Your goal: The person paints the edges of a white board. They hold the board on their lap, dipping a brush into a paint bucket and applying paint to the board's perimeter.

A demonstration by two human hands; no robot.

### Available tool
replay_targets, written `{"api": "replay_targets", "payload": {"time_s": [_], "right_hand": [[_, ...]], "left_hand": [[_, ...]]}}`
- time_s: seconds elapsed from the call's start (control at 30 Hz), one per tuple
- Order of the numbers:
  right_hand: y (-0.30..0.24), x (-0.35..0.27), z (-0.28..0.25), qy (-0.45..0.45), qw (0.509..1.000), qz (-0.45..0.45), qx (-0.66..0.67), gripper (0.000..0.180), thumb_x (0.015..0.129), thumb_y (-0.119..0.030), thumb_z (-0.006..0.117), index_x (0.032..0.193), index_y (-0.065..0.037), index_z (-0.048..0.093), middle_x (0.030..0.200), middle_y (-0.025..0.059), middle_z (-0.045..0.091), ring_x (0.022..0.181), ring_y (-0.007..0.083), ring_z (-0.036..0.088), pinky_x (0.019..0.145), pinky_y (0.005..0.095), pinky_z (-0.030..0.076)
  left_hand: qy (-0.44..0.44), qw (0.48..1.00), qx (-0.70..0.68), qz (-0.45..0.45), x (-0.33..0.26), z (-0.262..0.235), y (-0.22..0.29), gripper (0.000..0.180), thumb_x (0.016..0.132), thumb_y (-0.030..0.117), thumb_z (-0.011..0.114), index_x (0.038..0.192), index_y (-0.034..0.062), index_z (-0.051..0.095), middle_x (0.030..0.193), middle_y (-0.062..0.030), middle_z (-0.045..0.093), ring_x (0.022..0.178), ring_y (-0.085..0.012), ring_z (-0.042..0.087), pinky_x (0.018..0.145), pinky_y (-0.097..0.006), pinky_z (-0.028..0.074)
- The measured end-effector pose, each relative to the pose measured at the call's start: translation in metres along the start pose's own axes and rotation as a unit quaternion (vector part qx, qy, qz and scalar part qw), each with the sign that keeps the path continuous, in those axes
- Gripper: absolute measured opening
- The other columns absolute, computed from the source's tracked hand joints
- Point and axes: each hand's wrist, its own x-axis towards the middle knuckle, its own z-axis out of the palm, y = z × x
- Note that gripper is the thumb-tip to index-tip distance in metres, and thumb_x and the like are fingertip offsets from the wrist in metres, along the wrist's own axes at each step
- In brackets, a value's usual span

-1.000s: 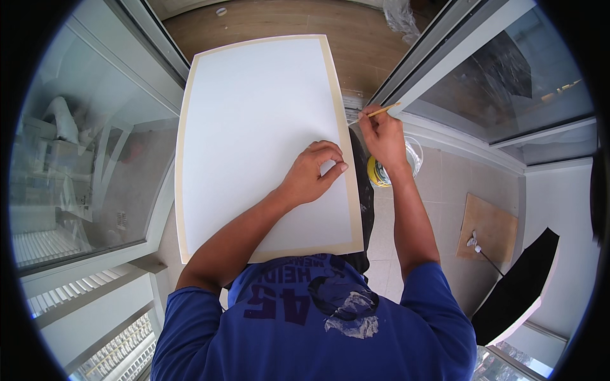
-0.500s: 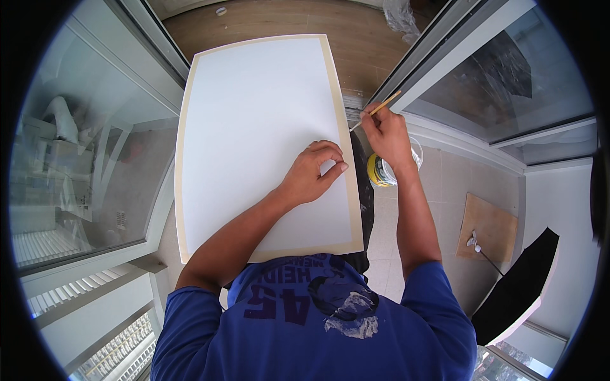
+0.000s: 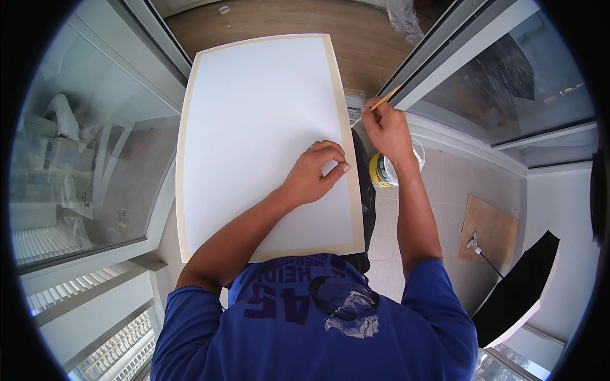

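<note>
A large white board (image 3: 267, 108) with a tan border strip (image 3: 343, 101) lies in front of me, over my lap. My left hand (image 3: 316, 170) rests on its right part, with fingers curled round toward the thumb. Board surface shows through the ring they form, and I see nothing held. My right hand (image 3: 389, 130) is beyond the right edge, closed on a thin paintbrush (image 3: 385, 100) with a light wooden handle. The brush's pale tip points down-left at the board's edge; whether it touches cannot be made out. Below the right hand is a yellow-and-white bucket (image 3: 382, 171), partly hidden by my wrist.
Glass door panels in frames stand left (image 3: 95, 159) and right (image 3: 438, 70). A wooden floor (image 3: 273, 22) lies beyond the board, with a clear plastic wrap (image 3: 404, 18). On the tiles at right are a brown panel (image 3: 495, 222) and a black umbrella-like shape (image 3: 521, 289).
My right hand has shifted slightly away from me along the board's right edge, with the paintbrush in it. The left hand stays where it was on the board.
</note>
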Motion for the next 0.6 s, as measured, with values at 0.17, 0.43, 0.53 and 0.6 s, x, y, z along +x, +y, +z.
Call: {"api": "replay_targets", "payload": {"time_s": [0.17,0.43,0.53,0.6], "right_hand": [[-0.005,0.001,-0.001,-0.021,1.000,0.005,-0.016,0.015,0.098,-0.011,0.070,0.102,0.003,0.072,0.079,0.0245,0.073,0.072,0.0413,0.076,0.071,0.0458,0.059],[0.004,0.006,0.005,0.004,1.000,0.001,0.005,0.014,0.099,-0.011,0.069,0.103,0.003,0.072,0.074,0.0208,0.071,0.067,0.0319,0.072,0.067,0.0404,0.056],[0.004,0.003,0.002,-0.005,1.000,0.002,-0.002,0.014,0.100,-0.012,0.070,0.103,0.001,0.071,0.072,0.0178,0.069,0.062,0.0232,0.067,0.063,0.0367,0.053],[-0.009,0.001,-0.004,-0.030,0.999,0.021,-0.017,0.015,0.099,-0.011,0.069,0.102,0.003,0.072,0.077,0.0239,0.072,0.069,0.0386,0.075,0.069,0.0433,0.058]], "left_hand": [[0.000,1.000,0.002,-0.002,0.000,0.001,-0.001,0.014,0.101,0.012,0.079,0.103,0.0004,0.072,0.118,-0.0114,0.073,0.113,-0.0279,0.071,0.100,-0.038,0.056],[0.001,1.000,0.003,-0.001,0.000,0.000,0.001,0.014,0.101,0.012,0.079,0.104,0.0004,0.072,0.118,-0.0116,0.073,0.112,-0.0283,0.071,0.099,-0.039,0.056],[0.002,1.000,0.003,0.003,0.000,0.000,0.000,0.013,0.101,0.012,0.079,0.104,0.0003,0.072,0.118,-0.0115,0.073,0.112,-0.0281,0.071,0.099,-0.038,0.056],[0.002,1.000,0.003,0.001,0.000,0.000,0.000,0.014,0.101,0.012,0.079,0.104,0.0003,0.072,0.118,-0.0114,0.073,0.112,-0.0280,0.071,0.099,-0.038,0.057]]}}
